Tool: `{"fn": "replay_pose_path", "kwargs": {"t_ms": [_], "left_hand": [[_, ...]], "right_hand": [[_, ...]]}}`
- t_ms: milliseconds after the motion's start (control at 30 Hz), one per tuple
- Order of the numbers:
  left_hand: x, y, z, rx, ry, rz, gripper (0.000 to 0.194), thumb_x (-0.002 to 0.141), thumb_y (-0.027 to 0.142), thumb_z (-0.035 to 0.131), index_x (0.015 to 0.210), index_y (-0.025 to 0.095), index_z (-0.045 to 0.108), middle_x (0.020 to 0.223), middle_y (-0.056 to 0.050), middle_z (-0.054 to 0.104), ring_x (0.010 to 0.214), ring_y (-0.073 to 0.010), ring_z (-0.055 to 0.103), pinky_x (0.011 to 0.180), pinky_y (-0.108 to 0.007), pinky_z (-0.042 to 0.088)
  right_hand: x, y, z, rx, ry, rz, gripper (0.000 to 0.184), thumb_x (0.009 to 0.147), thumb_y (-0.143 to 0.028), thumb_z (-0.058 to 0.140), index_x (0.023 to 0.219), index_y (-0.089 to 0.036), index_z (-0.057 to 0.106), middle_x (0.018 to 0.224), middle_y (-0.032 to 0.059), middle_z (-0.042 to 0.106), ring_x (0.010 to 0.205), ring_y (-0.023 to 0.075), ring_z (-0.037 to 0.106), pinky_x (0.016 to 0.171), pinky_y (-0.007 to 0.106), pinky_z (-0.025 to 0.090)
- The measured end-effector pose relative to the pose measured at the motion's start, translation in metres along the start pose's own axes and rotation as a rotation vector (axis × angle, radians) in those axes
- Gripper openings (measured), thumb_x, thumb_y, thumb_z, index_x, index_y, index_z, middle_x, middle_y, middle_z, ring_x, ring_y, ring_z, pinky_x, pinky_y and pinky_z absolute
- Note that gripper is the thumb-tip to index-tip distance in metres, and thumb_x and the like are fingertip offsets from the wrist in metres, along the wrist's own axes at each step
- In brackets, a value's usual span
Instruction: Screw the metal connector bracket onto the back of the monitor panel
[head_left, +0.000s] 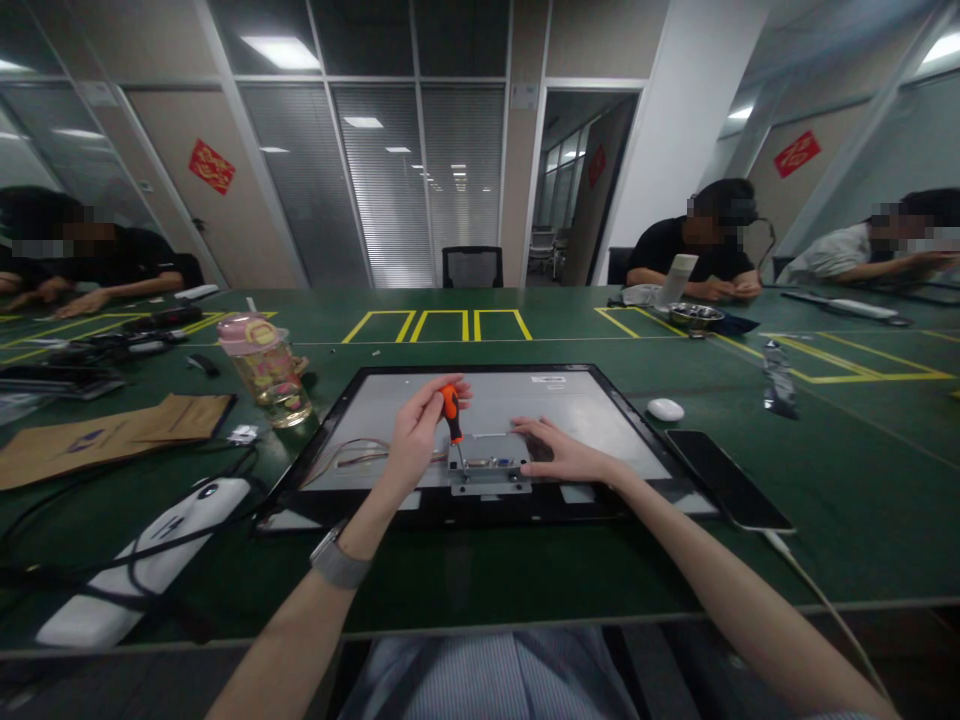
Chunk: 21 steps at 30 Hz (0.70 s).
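Before glass partitions [386,190] and three red posters [211,166], at one green table [525,580] taped in yellow, left to right: one paper bag [112,432], one white device [161,550], one drink cup [264,372]. Then, on one flat panel [510,402], clasping one orange-and-black screwdriver [451,412] in left hand [416,428], with shaft down at left end of one metal bracket [491,487] near panel's front edge. Resting right hand [568,455], with fingers apart, at bracket's right end. Farther right: one white case [665,410], one phone [727,480], one silver packet [778,380], with two co-workers [671,258] behind.
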<state>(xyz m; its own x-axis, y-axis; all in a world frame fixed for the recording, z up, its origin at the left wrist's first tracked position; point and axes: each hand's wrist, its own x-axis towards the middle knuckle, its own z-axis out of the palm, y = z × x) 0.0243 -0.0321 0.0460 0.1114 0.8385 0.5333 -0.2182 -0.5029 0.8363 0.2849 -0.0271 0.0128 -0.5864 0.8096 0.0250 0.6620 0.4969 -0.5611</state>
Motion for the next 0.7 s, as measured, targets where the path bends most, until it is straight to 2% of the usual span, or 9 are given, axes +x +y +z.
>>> {"fn": "replay_pose_path", "kwargs": {"t_ms": [100,267,400,500,567,700], "left_hand": [[0.001,-0.001,-0.001,0.002,-0.001,-0.007,0.032,0.090,0.037,0.056,0.113,0.017,0.066,0.100,-0.008,0.068,0.089,-0.0181,0.067,0.088,-0.036,0.054],[0.002,0.003,-0.002,0.192,0.076,0.069,0.018,0.081,0.032,0.068,0.093,0.019,0.072,0.091,-0.003,0.063,0.075,-0.0115,0.062,0.073,-0.025,0.054],[0.001,0.005,0.000,0.063,0.065,0.028,0.028,0.089,0.037,0.055,0.099,0.017,0.071,0.103,-0.009,0.066,0.087,-0.0172,0.066,0.082,-0.033,0.054],[0.000,0.008,0.003,0.035,0.034,-0.014,0.031,0.089,0.036,0.056,0.109,0.016,0.068,0.104,-0.011,0.068,0.090,-0.0195,0.067,0.086,-0.037,0.054],[0.000,0.009,0.003,0.113,0.037,0.011,0.028,0.085,0.034,0.062,0.107,0.017,0.069,0.096,-0.008,0.068,0.084,-0.0167,0.066,0.082,-0.033,0.054],[0.002,0.009,0.001,0.244,0.093,0.115,0.016,0.075,0.029,0.072,0.088,0.019,0.073,0.086,-0.003,0.059,0.078,-0.0122,0.058,0.072,-0.024,0.052]], "right_hand": [[0.000,0.002,0.000,0.008,0.001,-0.002,0.076,0.082,-0.067,0.054,0.139,-0.019,0.043,0.153,0.0126,0.035,0.143,0.0287,0.027,0.121,0.050,0.005],[0.000,0.004,0.001,0.029,0.014,-0.005,0.074,0.082,-0.066,0.056,0.140,-0.022,0.044,0.153,0.0103,0.035,0.143,0.0283,0.028,0.121,0.049,0.006],[0.000,0.004,0.000,0.039,0.020,0.001,0.074,0.081,-0.065,0.058,0.140,-0.022,0.045,0.153,0.0096,0.036,0.143,0.0290,0.028,0.121,0.050,0.006],[0.000,0.004,0.000,0.037,0.015,0.010,0.075,0.081,-0.065,0.058,0.140,-0.021,0.044,0.153,0.0100,0.035,0.143,0.0292,0.027,0.121,0.050,0.006],[0.000,0.004,0.001,0.033,0.013,0.019,0.075,0.081,-0.066,0.058,0.140,-0.021,0.045,0.153,0.0106,0.036,0.144,0.0300,0.025,0.121,0.050,0.006],[0.001,0.004,0.002,0.022,0.019,0.010,0.074,0.081,-0.067,0.057,0.138,-0.020,0.046,0.152,0.0114,0.037,0.144,0.0302,0.026,0.120,0.051,0.007]]}}
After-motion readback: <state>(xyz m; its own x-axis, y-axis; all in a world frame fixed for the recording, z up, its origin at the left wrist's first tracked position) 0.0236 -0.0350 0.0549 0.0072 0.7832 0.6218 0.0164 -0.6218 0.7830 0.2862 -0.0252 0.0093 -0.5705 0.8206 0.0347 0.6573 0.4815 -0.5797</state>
